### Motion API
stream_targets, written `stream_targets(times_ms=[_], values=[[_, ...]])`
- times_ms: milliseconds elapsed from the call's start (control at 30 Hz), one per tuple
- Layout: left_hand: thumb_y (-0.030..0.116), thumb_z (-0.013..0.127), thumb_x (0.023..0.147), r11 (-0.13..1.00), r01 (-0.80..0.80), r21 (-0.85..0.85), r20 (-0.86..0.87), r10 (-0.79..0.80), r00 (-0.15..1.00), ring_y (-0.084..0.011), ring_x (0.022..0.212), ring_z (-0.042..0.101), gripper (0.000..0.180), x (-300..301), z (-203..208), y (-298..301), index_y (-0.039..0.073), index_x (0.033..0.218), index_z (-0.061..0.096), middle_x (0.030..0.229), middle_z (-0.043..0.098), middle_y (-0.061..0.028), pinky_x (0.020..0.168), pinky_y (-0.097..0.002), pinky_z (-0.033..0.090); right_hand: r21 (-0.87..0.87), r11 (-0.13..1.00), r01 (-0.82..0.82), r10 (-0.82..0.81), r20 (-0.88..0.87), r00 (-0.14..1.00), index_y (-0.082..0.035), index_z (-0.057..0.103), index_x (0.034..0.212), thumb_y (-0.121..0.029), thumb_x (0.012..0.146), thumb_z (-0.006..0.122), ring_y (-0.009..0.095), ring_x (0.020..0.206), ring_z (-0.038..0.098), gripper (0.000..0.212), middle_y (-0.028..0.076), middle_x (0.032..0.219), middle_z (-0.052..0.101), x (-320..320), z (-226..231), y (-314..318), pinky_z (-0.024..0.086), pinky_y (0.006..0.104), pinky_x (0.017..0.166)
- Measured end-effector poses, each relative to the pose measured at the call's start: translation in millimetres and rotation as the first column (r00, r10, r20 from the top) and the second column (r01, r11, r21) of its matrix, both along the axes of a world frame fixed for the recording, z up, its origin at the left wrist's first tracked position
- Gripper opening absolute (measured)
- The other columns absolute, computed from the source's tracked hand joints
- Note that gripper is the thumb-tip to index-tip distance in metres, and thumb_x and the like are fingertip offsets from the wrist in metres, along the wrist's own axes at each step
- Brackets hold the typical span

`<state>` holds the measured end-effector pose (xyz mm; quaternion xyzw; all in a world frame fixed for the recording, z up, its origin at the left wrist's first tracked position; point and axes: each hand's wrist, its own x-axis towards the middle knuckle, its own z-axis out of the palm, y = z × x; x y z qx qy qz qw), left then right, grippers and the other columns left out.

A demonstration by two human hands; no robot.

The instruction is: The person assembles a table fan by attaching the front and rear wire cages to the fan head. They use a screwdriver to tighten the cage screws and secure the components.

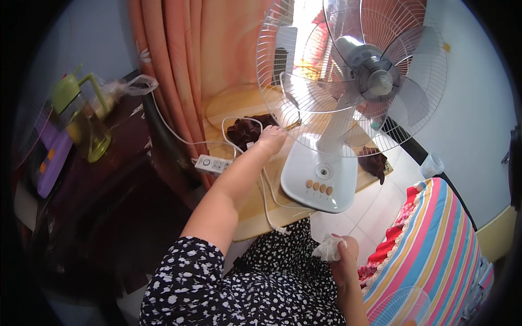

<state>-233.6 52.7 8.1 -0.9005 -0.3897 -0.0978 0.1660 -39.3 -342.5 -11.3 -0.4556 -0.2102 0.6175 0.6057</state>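
A white table fan with orange-brown buttons stands on the wooden table, its wire cage around translucent blades. My left hand stretches out beside the fan, next to a dark brown cloth. Its fingers are drawn together around something I cannot make out; a small yellow-brown piece shows at the fingertips. In my right hand, low and close to my lap, is a crumpled white tissue. A white cord with a plug runs over the table's near edge.
A white power strip lies near the orange curtain. Another brown cloth hangs at the table's right edge. On the right are a striped cushion and a wire guard. At left, a green-lidded jug stands on a dark surface.
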Motion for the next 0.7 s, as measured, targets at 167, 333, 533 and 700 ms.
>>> stream_targets(times_ms=[167, 333, 533, 700], values=[[0.014, 0.045, 0.087, 0.979, -0.198, -0.042, -0.068, 0.195, 0.979, -0.0229, 0.101, 0.058, 0.024, 18, -20, 51, 0.011, 0.106, 0.057, 0.102, 0.064, -0.0080, 0.084, -0.0369, 0.039, -0.032, 0.997, 0.070, -0.068, 0.044, 0.997, 0.000, 0.044, 0.123, -0.033, 0.090, 0.050, 0.023, 0.105, 0.051, 0.047, 0.011, 0.115, 0.053, 9, 0, -9, 0.038, 0.0374, 0.093], [0.020, 0.048, 0.082, 0.958, -0.282, 0.062, -0.278, 0.288, 0.916, -0.0199, 0.086, 0.057, 0.020, 34, -30, 72, 0.018, 0.096, 0.062, 0.077, 0.063, -0.0005, 0.080, -0.0427, 0.033, -0.037, 0.997, 0.067, -0.067, 0.017, 0.998, 0.001, 0.047, 0.120, -0.033, 0.090, 0.050, 0.022, 0.102, 0.053, 0.045, 0.010, 0.111, 0.056, 11, -2, -14, 0.039, 0.0367, 0.092], [0.024, 0.049, 0.083, 0.977, -0.076, 0.201, 0.161, 0.044, 0.986, -0.0234, 0.095, 0.055, 0.021, 32, -50, 114, 0.016, 0.096, 0.064, 0.097, 0.061, -0.0023, 0.087, -0.0482, 0.035, -0.056, 0.995, 0.084, -0.084, 0.009, 0.996, 0.002, 0.046, 0.120, -0.034, 0.091, 0.048, 0.022, 0.099, 0.054, 0.046, 0.011, 0.109, 0.057, 6, -7, -10, 0.041, 0.0356, 0.088], [0.013, 0.054, 0.087, 0.783, 0.557, -0.277, 0.961, 0.232, 0.150, -0.0226, 0.097, 0.058, 0.019, 24, -23, 163, 0.002, 0.102, 0.057, 0.095, 0.063, -0.0087, 0.083, -0.0347, 0.047, -0.074, 0.997, -0.006, 0.005, -0.018, 1.000, 0.002, 0.045, 0.121, -0.034, 0.093, 0.043, 0.022, 0.100, 0.054, 0.046, 0.011, 0.108, 0.057, 5, -2, 11, 0.042, 0.0356, 0.088]])
